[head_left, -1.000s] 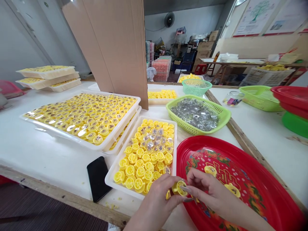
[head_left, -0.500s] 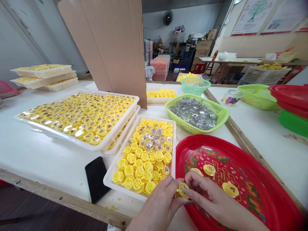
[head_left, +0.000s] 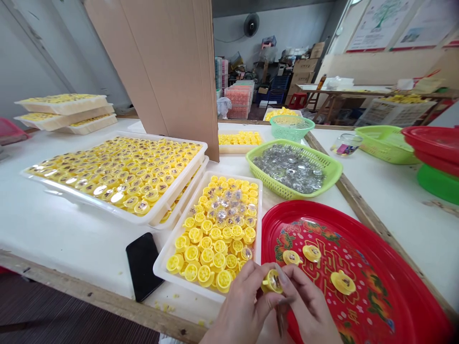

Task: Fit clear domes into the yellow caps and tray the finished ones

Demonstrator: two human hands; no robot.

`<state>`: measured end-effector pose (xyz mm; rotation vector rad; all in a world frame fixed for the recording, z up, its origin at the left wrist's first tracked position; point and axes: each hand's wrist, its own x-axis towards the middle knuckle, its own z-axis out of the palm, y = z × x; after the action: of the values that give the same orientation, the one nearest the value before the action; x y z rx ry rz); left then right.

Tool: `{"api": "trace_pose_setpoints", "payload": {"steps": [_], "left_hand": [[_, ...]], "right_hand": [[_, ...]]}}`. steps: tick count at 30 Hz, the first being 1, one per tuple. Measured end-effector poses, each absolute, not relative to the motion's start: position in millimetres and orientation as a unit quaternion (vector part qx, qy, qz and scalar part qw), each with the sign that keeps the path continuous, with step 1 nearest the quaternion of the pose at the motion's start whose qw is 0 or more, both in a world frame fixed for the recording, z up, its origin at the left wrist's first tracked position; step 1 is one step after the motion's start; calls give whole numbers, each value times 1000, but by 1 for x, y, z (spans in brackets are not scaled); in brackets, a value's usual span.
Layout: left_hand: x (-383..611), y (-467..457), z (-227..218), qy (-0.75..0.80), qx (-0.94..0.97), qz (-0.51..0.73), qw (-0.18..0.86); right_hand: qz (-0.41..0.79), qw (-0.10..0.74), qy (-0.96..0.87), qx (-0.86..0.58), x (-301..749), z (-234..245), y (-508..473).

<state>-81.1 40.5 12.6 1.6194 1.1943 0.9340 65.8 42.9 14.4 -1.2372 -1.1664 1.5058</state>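
Note:
A small yellow toy cup (head_left: 274,282) with a dark-printed, shiny face is pinched in the fingers of my left hand (head_left: 242,303). My right hand (head_left: 306,303) is closed against the same cup from the other side, its fingertips at the rim. Below the fingers is a thin brownish shape that I cannot make out. Just left of my hands stands a white tray (head_left: 168,281) of yellow cups, several topped with clear printed discs. On the red oval tray (head_left: 311,210) beneath my right hand lie three yellow cups (head_left: 343,283) on saucers.
A green basket (head_left: 292,192) of clear discs stands behind the red tray. To the left are a large white tray (head_left: 89,205) of finished-looking cups and a black phone (head_left: 143,267). A tall cardboard sheet (head_left: 168,71) rises behind. A wooden strip (head_left: 358,200) runs along the right.
My right hand has shifted and turned around the cup, its fingers now upright beside it. The cup's printed face shows more clearly, and one cup on the red tray is less covered.

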Motion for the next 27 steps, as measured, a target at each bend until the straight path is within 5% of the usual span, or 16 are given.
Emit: {"api": "trace_pose_setpoints", "payload": {"steps": [8,18,27], "left_hand": [[-71,33,5,462,655,414,432],[-72,25,1,481,630,416,446],[-60,19,-11,486,563,454,491]], "right_hand": [[496,481,-453,-563,63,-8,26],[467,343,-599,-553,84,15,45],[416,355,-631,-551,83,4,39]]}}
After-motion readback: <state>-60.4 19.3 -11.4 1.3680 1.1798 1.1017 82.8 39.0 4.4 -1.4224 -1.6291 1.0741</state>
